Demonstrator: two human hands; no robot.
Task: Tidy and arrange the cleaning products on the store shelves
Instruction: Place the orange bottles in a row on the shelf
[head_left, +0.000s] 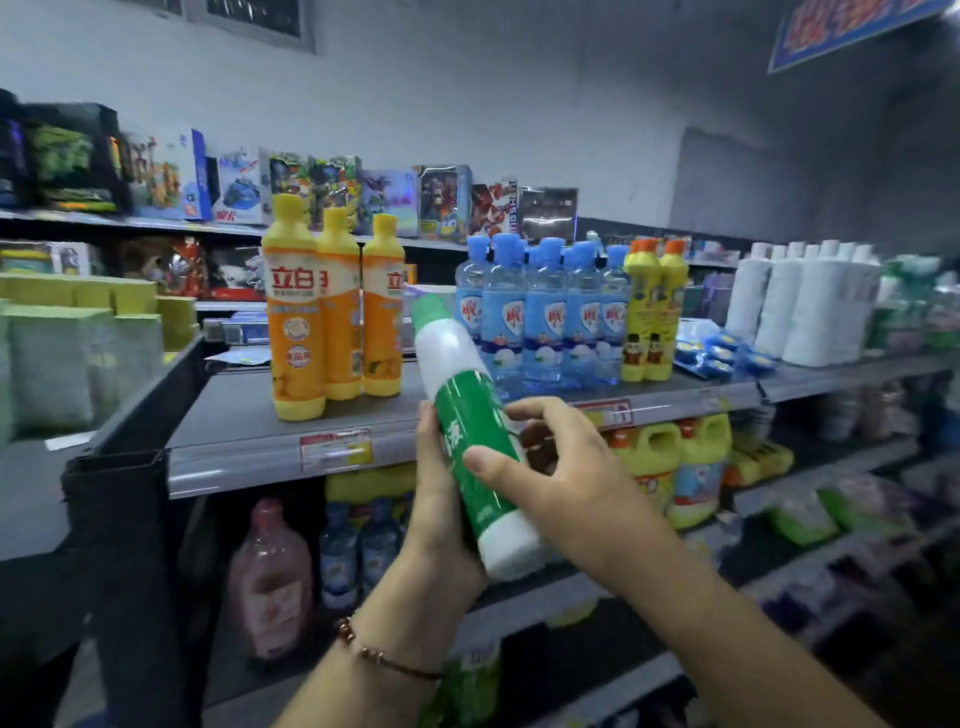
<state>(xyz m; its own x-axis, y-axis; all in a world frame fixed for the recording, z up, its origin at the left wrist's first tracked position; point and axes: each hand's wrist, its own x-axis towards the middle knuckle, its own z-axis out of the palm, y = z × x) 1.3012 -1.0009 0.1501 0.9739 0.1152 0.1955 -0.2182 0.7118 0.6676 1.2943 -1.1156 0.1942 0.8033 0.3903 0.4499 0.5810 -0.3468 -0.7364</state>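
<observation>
Two hands hold one white bottle with a green label and green cap (470, 431) at the centre of the frame, in front of the top shelf's front edge (234, 457). The bottle is tilted, its cap pointing up and to the left, its white base down and to the right. The left hand (441, 499) cups it from behind and below, fingers curled round the far side. The right hand (545, 462) comes in from the lower right; its thumb presses on the green label and its fingers curl round the bottle's right side.

On the shelf, left of centre, three orange-and-yellow dish soap bottles (327, 312) stand upright in a close group. Just right of centre is a tight cluster of clear blue bottles with blue caps (545, 317), and touching its right side stand two yellow bottles with orange caps (652, 317). Further right lie small blue packets (719, 356), then a row of white bottles (810, 306) towards the right edge.

Below the shelf, right of centre, yellow jugs (675, 467) stand; at lower left is a pink bottle (270, 577). Toy boxes (332, 192) line the upper left background. A beaded bracelet (384, 657) circles the left wrist.
</observation>
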